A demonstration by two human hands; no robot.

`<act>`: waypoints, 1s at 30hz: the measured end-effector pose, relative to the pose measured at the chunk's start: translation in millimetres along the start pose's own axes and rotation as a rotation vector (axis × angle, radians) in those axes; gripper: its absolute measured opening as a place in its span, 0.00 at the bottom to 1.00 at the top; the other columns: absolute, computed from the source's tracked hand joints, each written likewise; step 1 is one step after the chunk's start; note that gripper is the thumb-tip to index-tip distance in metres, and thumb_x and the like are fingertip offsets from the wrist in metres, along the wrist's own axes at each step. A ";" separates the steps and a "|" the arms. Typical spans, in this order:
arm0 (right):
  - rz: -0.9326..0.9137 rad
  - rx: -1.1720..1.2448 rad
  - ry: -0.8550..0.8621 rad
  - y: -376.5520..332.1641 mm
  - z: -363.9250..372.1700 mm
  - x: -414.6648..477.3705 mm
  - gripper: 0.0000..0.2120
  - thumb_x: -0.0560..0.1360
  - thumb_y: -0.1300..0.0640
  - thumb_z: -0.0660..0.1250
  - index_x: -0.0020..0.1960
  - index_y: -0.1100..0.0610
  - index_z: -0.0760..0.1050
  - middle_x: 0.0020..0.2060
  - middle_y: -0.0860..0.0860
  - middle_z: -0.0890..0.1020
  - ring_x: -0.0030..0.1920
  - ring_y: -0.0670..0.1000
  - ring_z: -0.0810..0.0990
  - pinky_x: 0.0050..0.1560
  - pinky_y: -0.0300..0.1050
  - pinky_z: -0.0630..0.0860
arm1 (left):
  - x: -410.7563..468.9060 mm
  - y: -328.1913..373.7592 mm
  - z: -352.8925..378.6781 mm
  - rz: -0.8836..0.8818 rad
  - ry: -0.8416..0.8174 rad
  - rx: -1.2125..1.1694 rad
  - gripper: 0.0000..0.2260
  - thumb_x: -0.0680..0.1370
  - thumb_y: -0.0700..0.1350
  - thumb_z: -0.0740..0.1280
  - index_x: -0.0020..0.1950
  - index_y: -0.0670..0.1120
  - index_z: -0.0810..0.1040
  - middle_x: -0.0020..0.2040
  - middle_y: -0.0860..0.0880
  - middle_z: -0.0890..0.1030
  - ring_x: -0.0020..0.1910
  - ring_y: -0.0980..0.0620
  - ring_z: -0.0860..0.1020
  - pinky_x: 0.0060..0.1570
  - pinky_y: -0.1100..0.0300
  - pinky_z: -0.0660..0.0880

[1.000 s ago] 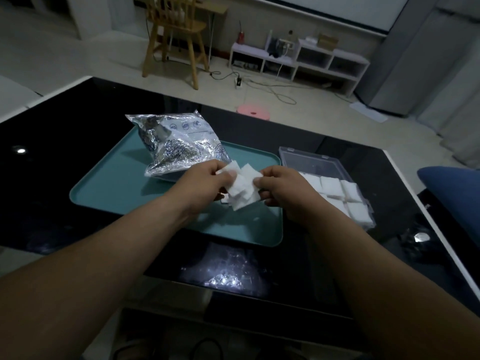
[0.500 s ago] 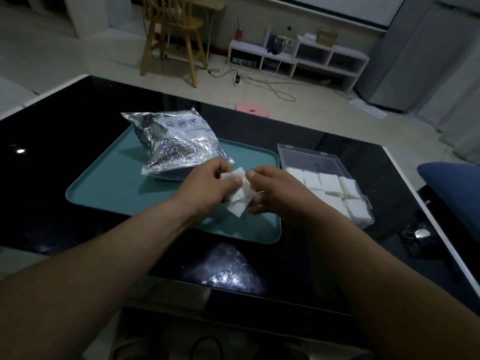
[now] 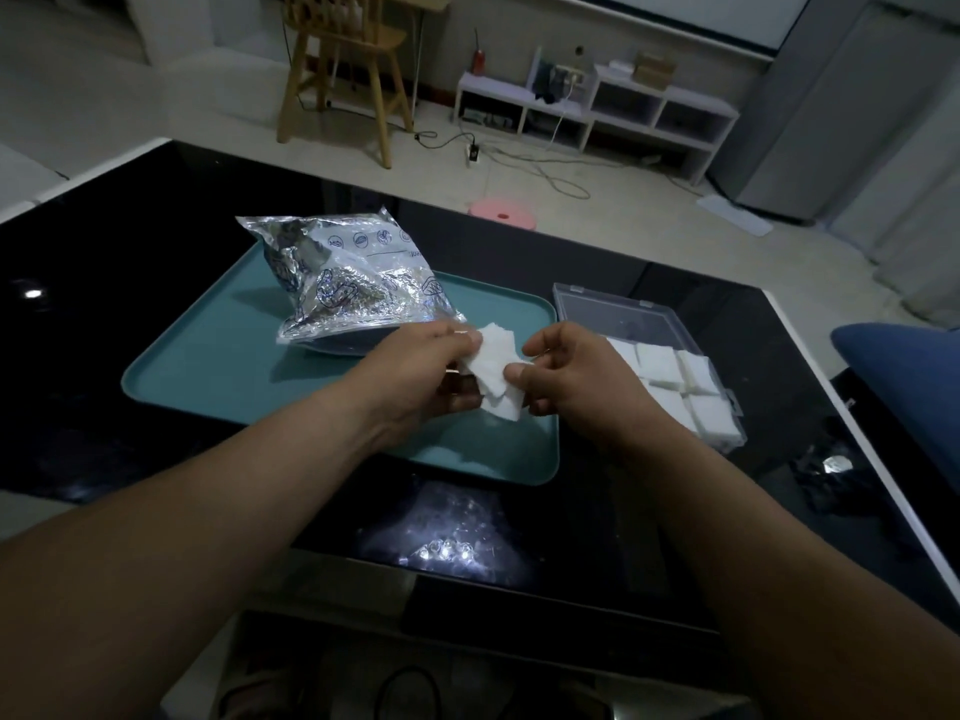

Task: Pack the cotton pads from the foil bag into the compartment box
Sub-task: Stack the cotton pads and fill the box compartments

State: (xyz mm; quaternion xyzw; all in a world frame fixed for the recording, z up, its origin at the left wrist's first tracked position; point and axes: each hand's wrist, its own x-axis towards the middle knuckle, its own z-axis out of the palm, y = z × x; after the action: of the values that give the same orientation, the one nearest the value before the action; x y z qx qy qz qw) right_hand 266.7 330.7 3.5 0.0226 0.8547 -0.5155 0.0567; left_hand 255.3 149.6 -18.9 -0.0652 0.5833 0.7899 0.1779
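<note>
i see both forearms reaching in from the near edge of the surface, meeting over the right half of the teal tray (image 3: pixel 208 376). the left hand (image 3: pixel 415 371) is turned palm inward, its fingers curled round a small bunch of white cotton pads (image 3: pixel 493 366), held just above the tray. the right hand (image 3: pixel 576 381) faces it, its thumb and bent fingers pinching the right edge of the same bunch, so both hands are holding the pads between them. i cannot tell how many pads are in the bunch.

the foil bag (image 3: pixel 353 283) lies crumpled on the far half of the tray, its near corner just behind the left hand. the clear compartment box (image 3: pixel 613 314) sits on the surface just beside the tray's right edge, with its lid open towards the far side. packed pads (image 3: pixel 675 381) fill the compartments that i can see; the right hand hides the box's left part.

the surface (image 3: pixel 130 252) is glossy black with a pale rim and reflects a lamp near its near edge. a small dark thing (image 3: pixel 826 475) lies by its right edge, too dim to identify. beyond the far edge is a pale floor with a wooden chair (image 3: pixel 343 70), a low white shelf unit (image 3: pixel 597 111), loose cables (image 3: pixel 540 168) and a pink round thing (image 3: pixel 501 213). a blue cushion (image 3: pixel 904 376) shows at the right.
</note>
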 end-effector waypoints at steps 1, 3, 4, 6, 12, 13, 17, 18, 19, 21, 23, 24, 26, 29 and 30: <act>-0.034 -0.092 0.023 0.6 -4.7 -0.7 0.12 0.77 0.59 0.76 0.56 0.58 0.76 0.42 0.56 0.82 0.32 0.46 0.80 0.32 0.36 0.76 | -0.5 0.9 0.3 -0.045 -0.025 -0.019 0.06 0.83 0.40 0.63 0.57 0.44 0.79 0.50 0.42 0.83 0.39 0.49 0.82 0.41 0.54 0.83; -0.131 -0.297 0.049 1.2 -13.7 -1.8 0.12 0.76 0.56 0.77 0.55 0.53 0.77 0.44 0.51 0.82 0.37 0.45 0.81 0.35 0.34 0.73 | -2.1 3.5 -0.3 -0.158 -0.129 -0.077 0.10 0.82 0.40 0.61 0.60 0.41 0.77 0.52 0.39 0.82 0.42 0.45 0.83 0.44 0.51 0.84; -0.178 -0.378 0.039 1.3 -17.8 -3.2 0.11 0.75 0.55 0.77 0.54 0.51 0.78 0.44 0.49 0.82 0.40 0.45 0.80 0.37 0.35 0.73 | -3.2 5.0 -0.6 -0.214 -0.194 -0.094 0.11 0.82 0.42 0.60 0.61 0.40 0.76 0.54 0.38 0.82 0.45 0.42 0.83 0.48 0.48 0.84; -0.249 -0.430 -0.031 -0.1 -21.8 -5.8 0.10 0.75 0.56 0.77 0.55 0.50 0.80 0.44 0.47 0.83 0.42 0.43 0.80 0.41 0.34 0.73 | -4.1 7.0 -2.1 -0.289 -0.297 -0.109 0.14 0.82 0.45 0.57 0.62 0.41 0.75 0.57 0.38 0.82 0.50 0.40 0.83 0.52 0.45 0.83; -0.249 -0.354 -0.081 0.4 -32.0 -8.9 0.07 0.79 0.56 0.73 0.57 0.49 0.83 0.40 0.45 0.83 0.39 0.40 0.80 0.41 0.33 0.75 | 1.7 -1.7 4.0 -0.302 -0.281 -0.194 0.20 0.78 0.38 0.54 0.68 0.43 0.75 0.56 0.41 0.82 0.46 0.46 0.83 0.43 0.51 0.83; -0.216 -0.317 -0.075 1.2 -33.4 -8.3 0.06 0.80 0.56 0.72 0.56 0.48 0.83 0.40 0.46 0.84 0.40 0.44 0.81 0.42 0.40 0.79 | 3.2 -2.2 5.0 -0.288 -0.274 -0.222 0.22 0.78 0.38 0.54 0.71 0.42 0.75 0.58 0.40 0.82 0.47 0.46 0.82 0.45 0.51 0.83; -0.018 0.002 -0.034 4.9 -33.5 -6.8 0.03 0.81 0.58 0.70 0.54 0.56 0.82 0.42 0.56 0.84 0.37 0.57 0.77 0.39 0.54 0.77 | 7.8 -3.9 14.3 -0.154 -0.136 -0.340 0.23 0.79 0.33 0.51 0.70 0.39 0.75 0.66 0.38 0.81 0.58 0.43 0.81 0.53 0.50 0.82; 0.032 0.099 -0.013 5.9 -32.1 -5.7 0.04 0.81 0.58 0.70 0.54 0.58 0.81 0.40 0.56 0.83 0.36 0.56 0.76 0.37 0.51 0.74 | 8.8 -5.1 18.0 -0.104 -0.076 -0.361 0.22 0.80 0.32 0.50 0.69 0.38 0.75 0.66 0.37 0.81 0.59 0.42 0.81 0.53 0.50 0.83; 0.078 0.177 0.004 6.8 -29.2 -4.6 0.05 0.82 0.58 0.69 0.54 0.59 0.80 0.38 0.54 0.82 0.35 0.54 0.76 0.36 0.47 0.73 | 9.0 -6.4 22.3 -0.056 -0.029 -0.377 0.21 0.80 0.32 0.50 0.69 0.37 0.75 0.65 0.36 0.81 0.59 0.41 0.81 0.52 0.50 0.84; 0.136 0.264 0.025 7.2 -19.5 -4.3 0.04 0.82 0.59 0.68 0.50 0.59 0.80 0.31 0.50 0.82 0.28 0.47 0.77 0.32 0.41 0.71 | 7.6 -9.5 31.4 0.012 -0.006 -0.418 0.19 0.82 0.34 0.52 0.68 0.35 0.76 0.62 0.36 0.82 0.58 0.40 0.82 0.51 0.50 0.84; 0.158 0.326 0.039 8.9 -6.5 -4.0 0.04 0.82 0.62 0.68 0.48 0.60 0.78 0.29 0.50 0.81 0.27 0.45 0.77 0.30 0.40 0.70 | 4.6 -12.5 42.5 0.012 -0.042 -0.468 0.17 0.84 0.40 0.54 0.67 0.33 0.75 0.60 0.36 0.82 0.54 0.42 0.83 0.48 0.52 0.84; 0.157 0.334 0.044 9.7 -0.5 -4.3 0.06 0.82 0.62 0.69 0.46 0.60 0.78 0.30 0.51 0.82 0.28 0.46 0.77 0.30 0.40 0.71 | 3.9 -13.8 47.5 0.007 -0.041 -0.467 0.16 0.85 0.40 0.55 0.67 0.32 0.74 0.59 0.35 0.82 0.51 0.44 0.84 0.47 0.52 0.84; 0.131 0.304 0.045 10.5 7.5 -7.3 0.10 0.81 0.60 0.70 0.42 0.59 0.77 0.30 0.52 0.82 0.29 0.47 0.78 0.30 0.40 0.72 | 4.4 -18.0 53.5 0.018 -0.004 -0.415 0.14 0.84 0.36 0.57 0.68 0.33 0.72 0.58 0.35 0.83 0.48 0.45 0.85 0.45 0.52 0.82; 0.094 0.247 0.028 10.6 4.5 -11.2 0.10 0.81 0.58 0.72 0.43 0.61 0.78 0.31 0.56 0.81 0.28 0.47 0.76 0.29 0.38 0.72 | 7.0 -16.5 49.7 0.015 0.037 -0.369 0.15 0.84 0.34 0.55 0.69 0.35 0.72 0.57 0.36 0.83 0.49 0.44 0.85 0.43 0.52 0.83; 0.090 0.216 0.030 10.5 -0.5 -12.1 0.10 0.81 0.57 0.72 0.44 0.62 0.78 0.31 0.57 0.82 0.28 0.47 0.76 0.29 0.38 0.72 | 8.6 -13.9 45.3 0.014 0.044 -0.384 0.15 0.85 0.34 0.54 0.69 0.35 0.72 0.56 0.36 0.83 0.49 0.43 0.85 0.42 0.52 0.84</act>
State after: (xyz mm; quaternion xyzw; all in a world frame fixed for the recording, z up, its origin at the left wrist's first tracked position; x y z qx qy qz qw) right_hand 279.7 336.3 -4.0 0.0747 0.7929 -0.6013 0.0644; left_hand 257.0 197.7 -19.9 -0.1111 0.4260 0.8862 0.1440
